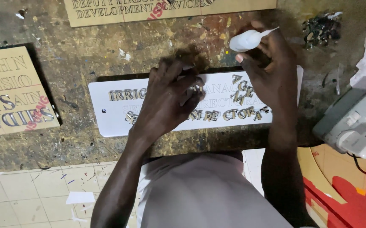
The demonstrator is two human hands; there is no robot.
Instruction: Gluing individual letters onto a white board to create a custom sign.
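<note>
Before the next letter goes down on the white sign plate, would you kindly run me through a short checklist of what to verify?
1. White sign plate lies flat on the workbench: ok.
2. Left hand presses on the plate's middle, steadying it: ok.
3. Right hand holds the white squeeze tube, nozzle pointing away from the plate: ok.
4. Letters of the lower row sit straight: not ok, several near the right end are tilted or loose.
5. Letters under the left hand are seated: cannot tell, hidden.
6. Tube still has contents: cannot tell.
</note>
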